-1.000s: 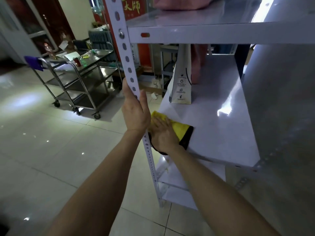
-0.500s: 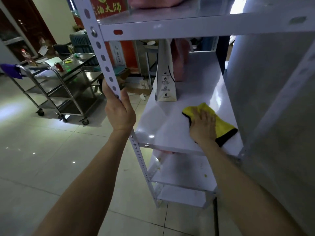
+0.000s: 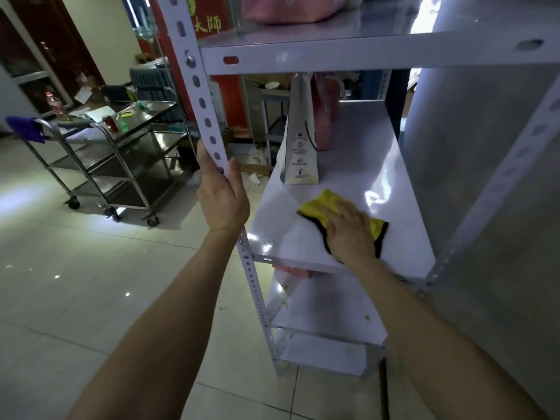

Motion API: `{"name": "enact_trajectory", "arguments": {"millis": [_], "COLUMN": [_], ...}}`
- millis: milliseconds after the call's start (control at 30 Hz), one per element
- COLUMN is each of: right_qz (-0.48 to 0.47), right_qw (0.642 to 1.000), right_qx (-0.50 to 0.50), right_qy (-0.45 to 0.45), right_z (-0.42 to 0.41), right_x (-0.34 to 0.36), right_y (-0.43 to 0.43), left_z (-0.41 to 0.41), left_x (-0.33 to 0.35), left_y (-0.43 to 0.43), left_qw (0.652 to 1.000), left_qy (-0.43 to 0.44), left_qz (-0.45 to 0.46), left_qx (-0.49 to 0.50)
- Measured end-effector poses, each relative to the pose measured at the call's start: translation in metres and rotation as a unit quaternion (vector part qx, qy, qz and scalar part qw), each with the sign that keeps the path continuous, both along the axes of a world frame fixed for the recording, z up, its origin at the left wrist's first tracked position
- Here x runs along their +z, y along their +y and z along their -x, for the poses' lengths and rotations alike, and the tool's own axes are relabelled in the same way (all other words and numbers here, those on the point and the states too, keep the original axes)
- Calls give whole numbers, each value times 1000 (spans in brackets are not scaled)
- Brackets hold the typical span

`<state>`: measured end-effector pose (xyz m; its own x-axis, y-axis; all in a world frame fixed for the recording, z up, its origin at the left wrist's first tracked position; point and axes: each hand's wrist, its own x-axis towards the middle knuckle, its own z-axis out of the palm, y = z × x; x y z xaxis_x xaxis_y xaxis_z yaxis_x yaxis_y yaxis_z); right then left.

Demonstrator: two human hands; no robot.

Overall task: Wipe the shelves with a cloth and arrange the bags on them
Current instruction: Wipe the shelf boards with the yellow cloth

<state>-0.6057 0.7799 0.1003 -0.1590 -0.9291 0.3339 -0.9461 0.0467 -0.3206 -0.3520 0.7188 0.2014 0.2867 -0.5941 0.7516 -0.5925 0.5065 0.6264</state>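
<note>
A white metal shelf unit stands before me. My left hand (image 3: 222, 194) grips its perforated front post (image 3: 201, 95). My right hand (image 3: 351, 233) presses flat on a yellow cloth with black edging (image 3: 319, 204) lying on the middle shelf (image 3: 278, 234). A white paper bag (image 3: 300, 147) stands upright at the back left of that shelf, with a pink bag (image 3: 325, 116) behind it. Another pink bag (image 3: 288, 9) sits on the top shelf (image 3: 333, 53).
Two lower shelves (image 3: 327, 310) show small crumbs. A steel trolley (image 3: 121, 165) with bottles, a can and papers stands on the tiled floor to the left. A grey wall (image 3: 485, 177) closes the unit's right side. Litter lies on the floor behind the unit.
My right hand has slid the cloth from the shelf's front left corner to the right, then back toward the middle. The left hand keeps its hold on the post.
</note>
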Motion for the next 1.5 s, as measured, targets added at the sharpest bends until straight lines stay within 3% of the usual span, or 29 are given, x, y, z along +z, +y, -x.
{"name": "enact_trajectory", "arguments": {"millis": [100, 167, 233, 300, 400, 467, 567, 767, 933, 1067, 1200, 1267, 1367, 1500], "right_qz": [-18, -22, -27, -46, -64, -29, 27, -78, -153, -123, -86, -87, -72, -109], "right_qw": [988, 985, 994, 998, 979, 969, 984, 996, 987, 983, 984, 990, 996, 972], "right_qx": [-148, -168, -107, 23, 174, 216, 159, -27, 33, 117, 140, 103, -45, -202], "right_qy": [-31, -27, -16, 31, 83, 116, 78, 14, 28, 67, 66, 40, 8, -39], "right_z": [31, 12, -27, -79, -138, -147, -121, -12, -74, -130, -101, -62, 19, 83], "right_x": [-5, -7, -2, 5, 6, 6, 8, 4, 8, -3, -2, -1, -7, -4], "right_y": [4, 2, -14, -33, -44, -39, -30, -39, -56, -25, -9, 0, 22, 29], "left_z": [1, 2, 4, 5, 2, -1, -1, 3, 4, 0, -3, -3, -4, 1], "left_x": [0, -2, -3, -4, -4, -2, -1, -1, 1, -1, -1, -2, -4, -5], "left_y": [-5, -7, -9, -8, -4, -2, -3, 0, -2, -3, -5, -4, -4, -7], "left_qw": [1000, 1000, 1000, 1000, 1000, 1000, 1000, 1000, 999, 999, 999, 999, 1000, 1000], "left_qy": [8, 9, 15, 13, 9, 13, 7, -2, -4, -5, -2, 1, -1, 3], "left_qz": [12, 17, 14, 13, 25, 25, 21, 13, 31, 32, 27, 18, 12, 6], "left_qx": [-8, -9, -4, 2, -5, -4, 6, 16, 20, 28, 30, 26, 10, -4]}}
